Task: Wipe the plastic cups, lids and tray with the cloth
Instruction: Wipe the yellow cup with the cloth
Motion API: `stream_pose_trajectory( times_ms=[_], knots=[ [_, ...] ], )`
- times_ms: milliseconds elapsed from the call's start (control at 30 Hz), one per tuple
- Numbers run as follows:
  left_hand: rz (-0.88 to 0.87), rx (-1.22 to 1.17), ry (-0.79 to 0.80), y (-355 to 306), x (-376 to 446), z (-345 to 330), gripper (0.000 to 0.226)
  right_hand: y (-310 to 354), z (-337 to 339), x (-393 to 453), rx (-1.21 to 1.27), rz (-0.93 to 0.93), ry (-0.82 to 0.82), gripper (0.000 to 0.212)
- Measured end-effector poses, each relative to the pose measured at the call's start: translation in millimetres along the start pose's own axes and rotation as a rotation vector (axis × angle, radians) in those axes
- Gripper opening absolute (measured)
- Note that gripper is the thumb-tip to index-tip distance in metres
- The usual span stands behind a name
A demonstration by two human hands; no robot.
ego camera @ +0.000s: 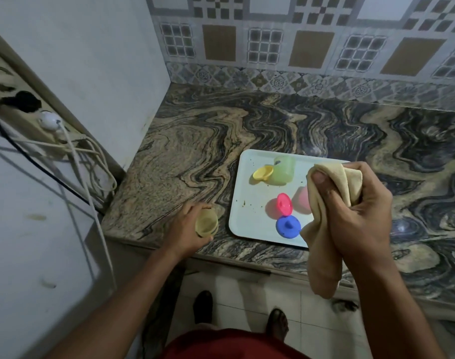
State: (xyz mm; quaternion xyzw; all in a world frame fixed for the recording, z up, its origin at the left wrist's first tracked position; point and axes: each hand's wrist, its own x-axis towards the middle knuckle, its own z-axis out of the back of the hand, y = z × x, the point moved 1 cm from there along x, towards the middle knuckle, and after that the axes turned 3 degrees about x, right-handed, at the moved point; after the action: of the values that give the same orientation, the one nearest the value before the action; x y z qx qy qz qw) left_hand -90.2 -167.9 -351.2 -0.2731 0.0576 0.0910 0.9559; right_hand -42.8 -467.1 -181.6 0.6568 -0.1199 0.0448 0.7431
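My left hand [186,229] grips a translucent yellow cup [207,225] at the counter's front edge, left of the tray. My right hand [355,211] holds a beige cloth [322,244] bunched up above the tray's right side; its loose end hangs down past the counter edge. On the white tray [243,187] lie a green cup [283,169] on its side, a yellow lid [262,172] against it, a pink lid [285,203] and a blue lid [288,226]. A pink cup [302,199] is partly hidden behind the cloth. Brown crumbs speckle the tray.
The marbled stone counter [195,141] runs back to a tiled wall [298,47]. A white wall [104,60] closes the left side, with a socket strip [32,115] and hanging cables. My feet stand on the tiled floor [311,320] below.
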Motion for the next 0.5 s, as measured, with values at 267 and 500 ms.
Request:
stream_pose_trajectory(
  times_ms=[267,500],
  knots=[
    [-0.163,-0.007,-0.159,-61.1,46.5,13.8,0.052,-1.2,27.7,-3.0,0.041,-0.04,-0.094,0.013],
    [-0.207,-0.036,-0.055,-124.6,133.7,-18.3,0.027,-1.2,43.9,-8.8,0.005,-0.05,-0.135,0.014]
  ],
)
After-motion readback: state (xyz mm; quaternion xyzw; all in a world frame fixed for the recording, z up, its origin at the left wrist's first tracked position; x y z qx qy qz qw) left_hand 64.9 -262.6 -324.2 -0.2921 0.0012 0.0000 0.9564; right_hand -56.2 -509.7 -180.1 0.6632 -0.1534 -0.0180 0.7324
